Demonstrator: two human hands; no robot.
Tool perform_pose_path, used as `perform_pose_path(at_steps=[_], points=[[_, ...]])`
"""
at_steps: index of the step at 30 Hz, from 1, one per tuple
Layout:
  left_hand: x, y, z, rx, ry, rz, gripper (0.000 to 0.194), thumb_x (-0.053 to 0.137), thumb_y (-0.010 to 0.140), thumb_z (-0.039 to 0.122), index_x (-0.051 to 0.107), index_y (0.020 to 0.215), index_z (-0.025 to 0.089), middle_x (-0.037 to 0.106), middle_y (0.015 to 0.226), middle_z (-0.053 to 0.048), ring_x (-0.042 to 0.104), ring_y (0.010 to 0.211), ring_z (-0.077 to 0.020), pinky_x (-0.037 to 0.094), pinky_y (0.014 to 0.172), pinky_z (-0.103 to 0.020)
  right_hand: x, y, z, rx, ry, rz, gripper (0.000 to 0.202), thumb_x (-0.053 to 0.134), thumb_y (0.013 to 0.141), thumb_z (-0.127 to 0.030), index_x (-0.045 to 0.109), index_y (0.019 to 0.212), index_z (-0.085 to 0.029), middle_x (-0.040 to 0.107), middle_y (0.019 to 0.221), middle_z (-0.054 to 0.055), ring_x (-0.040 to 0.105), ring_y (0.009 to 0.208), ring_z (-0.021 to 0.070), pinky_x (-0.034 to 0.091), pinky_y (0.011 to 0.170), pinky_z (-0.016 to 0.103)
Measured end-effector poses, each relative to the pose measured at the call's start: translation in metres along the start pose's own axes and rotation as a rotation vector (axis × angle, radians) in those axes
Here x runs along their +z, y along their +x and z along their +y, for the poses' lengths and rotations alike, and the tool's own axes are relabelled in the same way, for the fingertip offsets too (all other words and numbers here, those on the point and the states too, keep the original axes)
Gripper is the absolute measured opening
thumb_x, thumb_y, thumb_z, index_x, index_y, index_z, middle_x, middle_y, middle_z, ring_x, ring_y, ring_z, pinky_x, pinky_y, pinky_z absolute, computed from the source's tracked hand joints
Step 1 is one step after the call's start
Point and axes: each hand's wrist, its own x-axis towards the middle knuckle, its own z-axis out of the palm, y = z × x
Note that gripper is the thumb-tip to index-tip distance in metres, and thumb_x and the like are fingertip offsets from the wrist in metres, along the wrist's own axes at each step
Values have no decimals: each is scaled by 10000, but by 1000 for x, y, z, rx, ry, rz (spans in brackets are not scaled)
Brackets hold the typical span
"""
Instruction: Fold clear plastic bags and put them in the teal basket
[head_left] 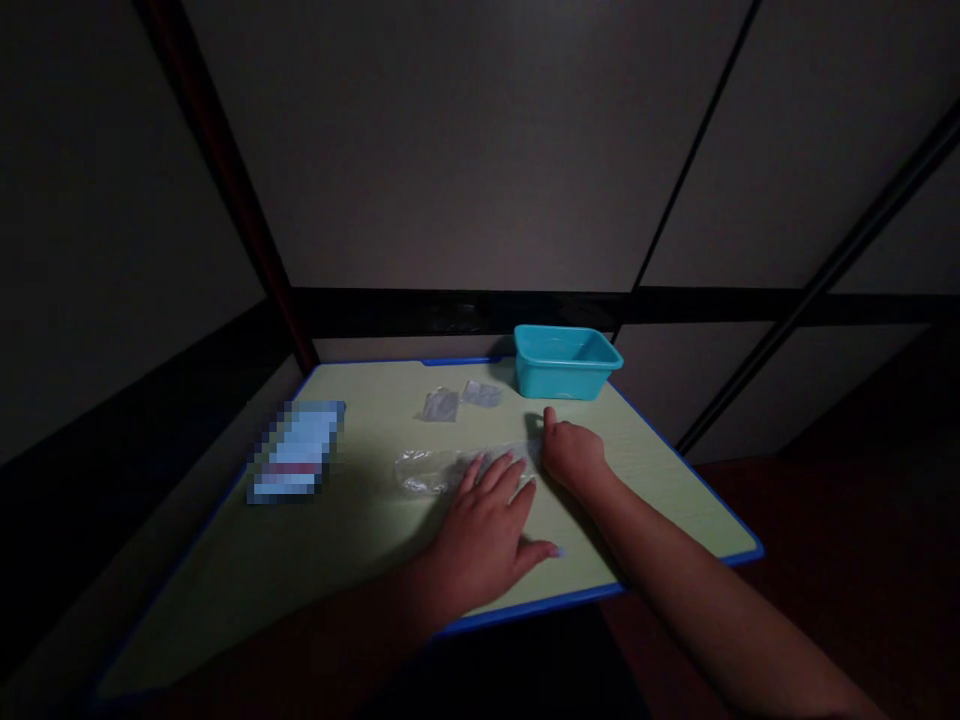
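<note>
A clear, crinkled plastic bag (424, 472) lies flat across the middle of the table. My left hand (487, 535) rests on it with the fingers spread, fingertips on the plastic and thumb stretched to the right. At the bag's right end is my right hand (571, 452), its fingers curled in and its thumb pointing up and away. What those curled fingers hold, if anything, is hidden. Beyond the bag lie two small folded clear plastic pieces, one on the left (441, 405) and one on the right (482, 394).
A turquoise rectangular basin (566, 378) stands at the back right of the pale, blue-edged table (360, 400). On the left side lies a pixelated flat light-blue object (300, 448). Panelled walls rise behind the table.
</note>
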Motion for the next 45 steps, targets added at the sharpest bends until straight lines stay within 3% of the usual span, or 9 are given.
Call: perform_pose_path(at_steps=[4, 8, 13, 25, 33, 37, 41, 45], points=[[8, 1, 3, 25, -17, -83, 652, 346, 839, 634, 461, 1286, 174, 365, 1423, -122, 215, 1353, -281, 116, 1108, -511, -1, -1, -1, -4, 11, 7, 490, 340, 867, -177, 314, 1350, -98, 662, 910, 179, 659, 800, 257, 473, 631, 323], [13, 6, -1, 39, -16, -136, 698, 255, 869, 624, 320, 1384, 158, 261, 1475, -114, 138, 1379, -247, 96, 1109, -510, -5, -2, -1, -22, 26, -19, 503, 379, 862, -215, 321, 1346, -91, 653, 931, 191, 654, 820, 277, 472, 631, 338], [19, 5, -4, 24, -35, -218, 741, 205, 874, 626, 241, 1417, 124, 225, 1480, -132, 156, 1376, -237, 107, 1108, -489, -6, -1, -1, -28, 55, -52, 464, 347, 877, -180, 339, 1338, -129, 643, 967, 192, 648, 874, 268, 464, 666, 337], [8, -16, -15, -132, 19, -338, 747, 195, 879, 614, 174, 1437, 119, 93, 1503, -113, 84, 1386, -231, 135, 1105, -447, -3, 5, 1, -44, 92, -103, 482, 322, 869, -146, 336, 1351, -149, 638, 1011, 195, 636, 929, 262, 467, 685, 343], [4, -47, -24, -345, 91, -256, 683, 280, 891, 541, 244, 1413, 103, 178, 1488, -151, 145, 1374, -272, 209, 1065, -499, 1, 8, 2, -51, 119, -105, 478, 303, 875, -142, 352, 1351, -151, 637, 1022, 193, 627, 940, 274, 464, 687, 355], [-2, -61, -37, -436, 116, -46, 610, 415, 859, 485, 352, 1359, 141, 284, 1458, -152, 234, 1344, -296, 249, 1049, -480, 5, 11, 3, -67, 120, -90, 471, 302, 875, -145, 359, 1343, -148, 637, 1022, 194, 627, 939, 271, 466, 683, 356], [-13, -66, -67, -567, 95, 166, 441, 546, 792, 429, 545, 1130, 146, 568, 1169, -113, 473, 1113, -255, 343, 983, -393, 7, 12, 4, -75, 120, -77, 442, 291, 886, -160, 390, 1317, -141, 635, 1017, 203, 628, 937, 274, 467, 685, 365], [-18, -62, -92, -614, 14, 162, 262, 641, 706, 408, 611, 874, 209, 608, 964, -37, 495, 986, -232, 364, 916, -381, 7, 12, 4, -85, 119, -67, 433, 300, 879, -153, 410, 1298, -136, 640, 1003, 196, 632, 925, 282, 470, 671, 359]])
